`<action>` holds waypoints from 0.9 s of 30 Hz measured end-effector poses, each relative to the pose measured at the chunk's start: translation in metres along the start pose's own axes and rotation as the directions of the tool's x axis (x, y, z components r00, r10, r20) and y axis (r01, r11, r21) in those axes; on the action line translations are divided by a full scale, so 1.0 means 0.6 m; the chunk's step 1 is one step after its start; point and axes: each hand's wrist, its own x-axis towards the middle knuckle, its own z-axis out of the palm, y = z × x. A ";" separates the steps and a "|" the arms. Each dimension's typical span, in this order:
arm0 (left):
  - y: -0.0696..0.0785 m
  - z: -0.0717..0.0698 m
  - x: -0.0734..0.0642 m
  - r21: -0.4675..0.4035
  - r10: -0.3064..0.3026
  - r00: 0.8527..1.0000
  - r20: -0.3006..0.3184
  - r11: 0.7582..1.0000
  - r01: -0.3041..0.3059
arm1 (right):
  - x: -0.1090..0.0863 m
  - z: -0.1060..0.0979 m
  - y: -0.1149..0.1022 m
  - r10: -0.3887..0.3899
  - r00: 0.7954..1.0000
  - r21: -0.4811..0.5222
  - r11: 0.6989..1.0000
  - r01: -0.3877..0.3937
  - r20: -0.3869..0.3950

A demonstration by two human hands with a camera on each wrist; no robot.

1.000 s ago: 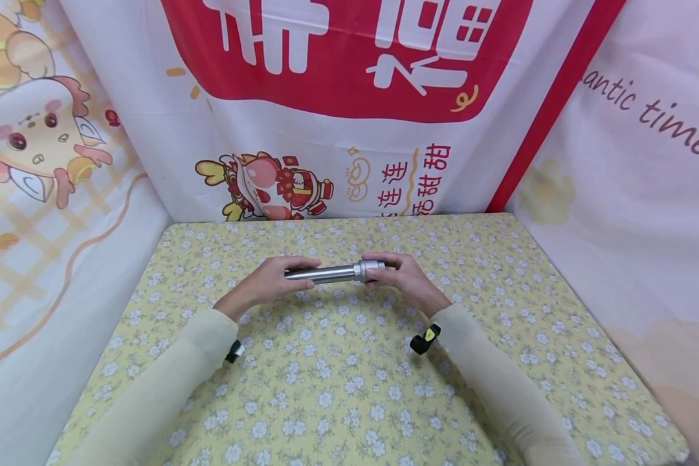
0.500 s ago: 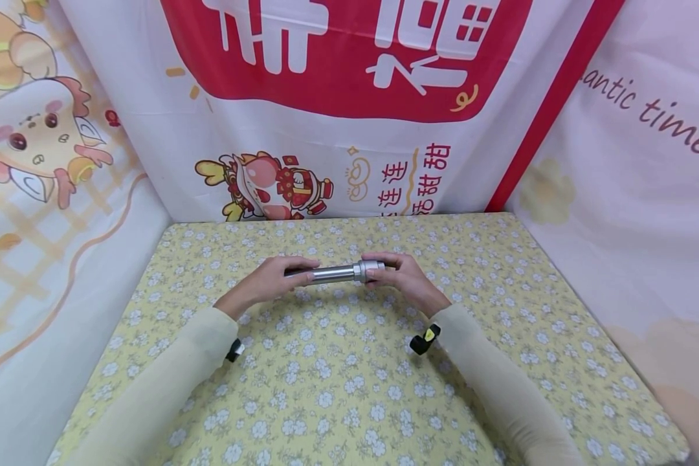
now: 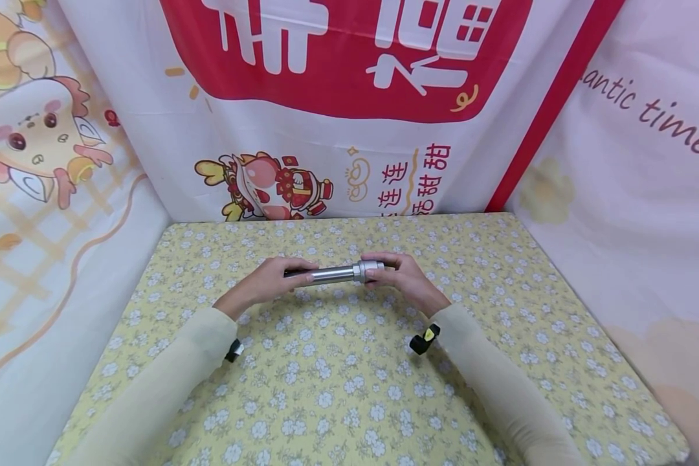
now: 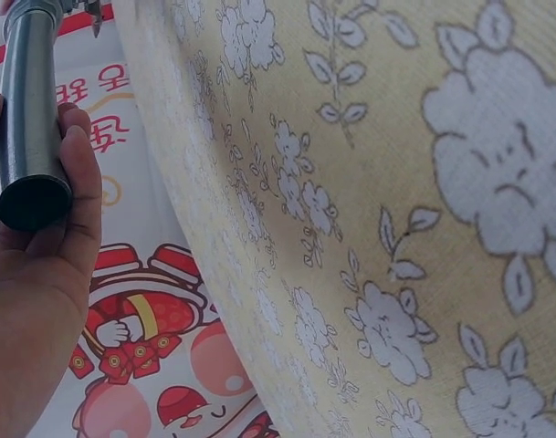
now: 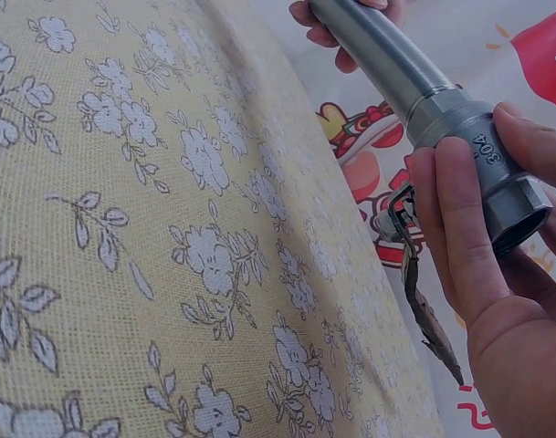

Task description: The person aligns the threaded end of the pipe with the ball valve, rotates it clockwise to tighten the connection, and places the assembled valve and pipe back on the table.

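Note:
A smooth steel pipe (image 3: 334,274) runs level between both hands above the table, its right end joined to a ball valve (image 3: 368,268). My left hand (image 3: 268,278) grips the pipe near its free end, thumb on the near side, fingers behind; the left wrist view shows that round pipe end (image 4: 35,203). With my right hand (image 3: 404,275) I hold the valve body between thumb and fingers. "304" is cast on the valve body (image 5: 486,151) in the right wrist view. A thin metal lever (image 5: 425,310) hangs from the valve; my right fingers hide where it attaches.
Yellow cloth with white flowers covers the table (image 3: 326,382). Printed fabric walls rise at the back (image 3: 303,129), left (image 3: 93,272) and right (image 3: 606,259). Each wrist carries a black strap, such as the right strap (image 3: 424,340).
My left thumb has shifted slightly up onto the pipe since a second ago. The right hand, the valve and the pipe stay in nearly the same place.

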 end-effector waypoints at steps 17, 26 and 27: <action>-0.003 0.004 0.002 0.039 0.052 0.999 -0.013 0.998 -0.051 | -0.002 0.001 -0.004 0.001 1.000 0.019 1.000 -0.001 0.008; -0.001 0.011 0.005 0.121 0.087 0.995 -0.046 0.989 -0.081 | 0.000 -0.002 -0.004 0.002 1.000 0.028 1.000 -0.002 0.014; -0.001 0.011 0.005 0.129 0.087 0.995 -0.048 0.988 -0.080 | 0.001 -0.002 -0.003 0.006 1.000 0.030 1.000 -0.006 0.011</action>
